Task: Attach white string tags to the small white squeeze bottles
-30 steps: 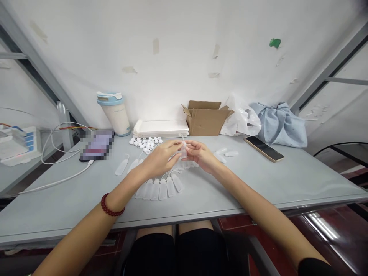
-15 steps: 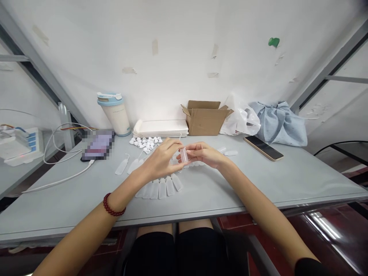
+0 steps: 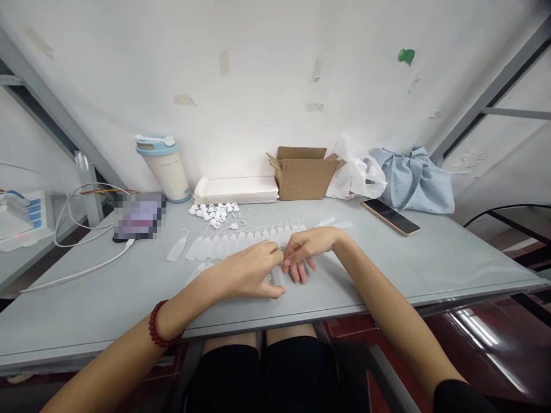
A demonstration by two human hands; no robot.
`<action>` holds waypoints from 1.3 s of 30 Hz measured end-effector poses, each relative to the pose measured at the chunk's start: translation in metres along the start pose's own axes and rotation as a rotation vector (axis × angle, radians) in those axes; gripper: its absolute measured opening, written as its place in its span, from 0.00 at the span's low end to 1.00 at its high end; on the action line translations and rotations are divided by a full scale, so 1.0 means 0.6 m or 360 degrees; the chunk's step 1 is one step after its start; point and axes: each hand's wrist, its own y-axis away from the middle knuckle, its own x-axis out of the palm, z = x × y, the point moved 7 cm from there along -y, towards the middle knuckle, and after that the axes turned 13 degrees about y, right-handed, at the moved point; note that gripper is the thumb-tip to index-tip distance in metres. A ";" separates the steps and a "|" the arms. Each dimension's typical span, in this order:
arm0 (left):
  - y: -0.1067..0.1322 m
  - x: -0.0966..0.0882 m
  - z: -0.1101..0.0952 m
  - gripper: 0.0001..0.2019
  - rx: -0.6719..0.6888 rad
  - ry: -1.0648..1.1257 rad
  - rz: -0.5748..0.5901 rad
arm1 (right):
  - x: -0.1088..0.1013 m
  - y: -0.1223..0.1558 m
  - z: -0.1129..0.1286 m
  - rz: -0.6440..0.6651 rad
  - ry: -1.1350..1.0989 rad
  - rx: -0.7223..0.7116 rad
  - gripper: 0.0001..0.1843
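Translucent bottle (image 3: 278, 277) is at 6 o'clock from view centre, between left hand (image 3: 253, 267) thumb and fingers; grip cannot be confirmed. Right hand (image 3: 312, 244): fingers bent, hold undetermined. Judged light, squeezable, slick, hardly fragile; pinch sides, 2 fingertips.

The left hand (image 3: 253, 268) and right hand (image 3: 303, 251) have moved down toward the front edge of the bench (image 3: 329, 289). The bottle (image 3: 278, 277), previously raised between them, is now low, beside the left thumb. The back bottle row (image 3: 230, 244) is exposed; the front row (image 3: 198, 269) is mostly covered.
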 end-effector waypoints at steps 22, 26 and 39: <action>0.000 0.003 0.009 0.12 -0.0021 -0.0179 0.0008 | 0.004 -0.021 -0.017 0.0076 0.0127 0.0043 0.19; 0.004 0.004 0.012 0.10 -0.0070 -0.0115 0.0057 | 0.001 -0.019 -0.020 0.0035 0.0112 0.0075 0.21; 0.009 -0.001 0.033 0.14 -0.0108 -0.0086 0.0073 | -0.028 0.015 -0.013 -0.0194 0.0112 0.0081 0.21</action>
